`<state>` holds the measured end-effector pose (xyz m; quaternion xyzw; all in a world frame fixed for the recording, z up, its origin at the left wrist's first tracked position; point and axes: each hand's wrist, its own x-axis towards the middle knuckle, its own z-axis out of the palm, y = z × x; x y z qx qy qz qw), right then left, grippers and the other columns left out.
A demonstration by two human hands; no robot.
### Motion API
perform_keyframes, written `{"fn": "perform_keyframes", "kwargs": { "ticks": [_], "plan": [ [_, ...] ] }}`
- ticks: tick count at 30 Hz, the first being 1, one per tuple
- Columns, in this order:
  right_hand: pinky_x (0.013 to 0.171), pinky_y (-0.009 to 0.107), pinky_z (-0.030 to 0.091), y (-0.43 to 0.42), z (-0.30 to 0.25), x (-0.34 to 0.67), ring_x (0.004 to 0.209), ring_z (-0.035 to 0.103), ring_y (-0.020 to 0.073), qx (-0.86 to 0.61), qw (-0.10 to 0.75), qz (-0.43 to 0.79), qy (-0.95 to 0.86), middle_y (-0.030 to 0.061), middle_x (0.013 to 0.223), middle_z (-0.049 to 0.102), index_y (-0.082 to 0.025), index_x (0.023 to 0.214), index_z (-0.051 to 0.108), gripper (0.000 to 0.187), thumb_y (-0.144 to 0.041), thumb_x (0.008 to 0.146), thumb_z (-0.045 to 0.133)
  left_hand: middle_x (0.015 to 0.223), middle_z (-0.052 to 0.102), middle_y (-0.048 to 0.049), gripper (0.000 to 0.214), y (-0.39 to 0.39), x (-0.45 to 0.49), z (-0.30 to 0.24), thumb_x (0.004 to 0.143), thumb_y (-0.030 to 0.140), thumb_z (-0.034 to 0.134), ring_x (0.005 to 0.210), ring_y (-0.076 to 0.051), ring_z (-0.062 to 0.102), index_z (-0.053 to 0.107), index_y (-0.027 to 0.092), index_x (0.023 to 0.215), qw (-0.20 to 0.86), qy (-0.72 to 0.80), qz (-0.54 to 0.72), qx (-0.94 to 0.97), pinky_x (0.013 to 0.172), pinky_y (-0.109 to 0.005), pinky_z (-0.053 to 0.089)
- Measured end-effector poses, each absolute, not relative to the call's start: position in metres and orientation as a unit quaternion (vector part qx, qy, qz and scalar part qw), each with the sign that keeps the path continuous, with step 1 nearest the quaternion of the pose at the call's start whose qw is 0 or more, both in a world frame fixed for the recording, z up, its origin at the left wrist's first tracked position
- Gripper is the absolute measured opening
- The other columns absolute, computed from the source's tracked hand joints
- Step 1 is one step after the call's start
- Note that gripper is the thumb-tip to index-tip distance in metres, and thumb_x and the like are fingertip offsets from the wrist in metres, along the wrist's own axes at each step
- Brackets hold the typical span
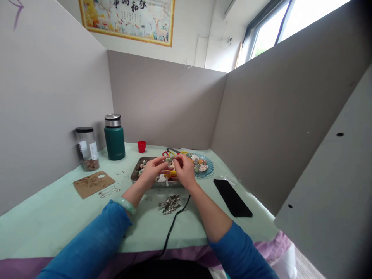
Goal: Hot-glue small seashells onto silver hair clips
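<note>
My left hand (155, 169) and my right hand (185, 170) come together over a metal tray (134, 177), fingertips pinched close. Between them is a small greenish piece (169, 159), too small and partly covered to name. Below the fingers, a yellow object (171, 174) lies in the tray among small pale and dark pieces; my hands hide much of it. Just beyond the right hand, a blue scalloped plate (209, 167) holds several flower-like ornaments (201, 164). Nearer to me, between my forearms, sits a pile of small metal clips or pins (169, 204).
A green flask (114, 139), a lidded jar (88, 151) and a red cup (142, 146) stand at the back left. Brown card (93, 184) and large safety pins (109, 191) lie left. Pliers (171, 152) are behind the tray; a black slab (232, 197) and cord (174, 221) are nearer.
</note>
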<state>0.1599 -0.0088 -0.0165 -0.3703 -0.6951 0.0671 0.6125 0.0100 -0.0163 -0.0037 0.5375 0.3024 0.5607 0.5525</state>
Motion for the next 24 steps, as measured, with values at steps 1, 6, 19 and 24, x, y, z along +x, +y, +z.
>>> {"fn": "perform_keyframes", "kwargs": {
  "ticks": [1, 6, 19, 24],
  "plan": [
    [0.064, 0.026, 0.045, -0.0082, -0.0149, 0.1609, 0.064, 0.054, 0.0138, -0.369, 0.625, 0.1, -0.681, 0.0017, 0.078, 0.06, -0.02, 0.09, 0.057, 0.013, -0.029, 0.087, 0.048, 0.084, 0.071, -0.0071, 0.052, -0.0164, 0.0096, -0.0036, 0.064, 0.029, 0.079, 0.074, -0.021, 0.07, 0.065, 0.012, 0.111, 0.554, 0.302, 0.56, 0.537, 0.072, -0.034, 0.056],
    [0.063, 0.025, 0.045, -0.0093, -0.011, 0.1618, 0.067, 0.054, 0.0138, -0.346, 0.606, 0.156, -0.699, 0.001, 0.079, 0.059, -0.021, 0.085, 0.059, 0.014, -0.03, 0.086, 0.049, 0.085, 0.07, -0.0071, 0.053, -0.0188, 0.0093, -0.0022, 0.063, 0.028, 0.08, 0.076, -0.021, 0.07, 0.064, 0.012, 0.111, 0.557, 0.296, 0.563, 0.533, 0.072, -0.033, 0.056],
    [0.06, 0.025, 0.043, -0.009, -0.0154, 0.1581, 0.061, 0.054, 0.0127, -0.348, 0.605, 0.133, -0.703, -0.001, 0.073, 0.059, -0.02, 0.083, 0.056, 0.007, -0.027, 0.082, 0.056, 0.083, 0.071, -0.0076, 0.048, -0.0183, 0.0106, -0.0032, 0.066, 0.037, 0.077, 0.075, -0.019, 0.067, 0.064, 0.012, 0.105, 0.484, 0.285, 0.564, 0.605, 0.067, -0.031, 0.056],
    [0.064, 0.025, 0.043, -0.0134, -0.0141, 0.158, 0.066, 0.054, 0.0136, -0.328, 0.607, 0.048, -0.723, 0.0011, 0.076, 0.058, -0.019, 0.081, 0.058, 0.008, -0.025, 0.085, 0.054, 0.08, 0.07, -0.0051, 0.044, -0.0188, 0.0136, -0.0029, 0.066, 0.039, 0.076, 0.07, -0.017, 0.067, 0.064, 0.013, 0.1, 0.462, 0.29, 0.586, 0.599, 0.064, -0.029, 0.056]
  ]
}}
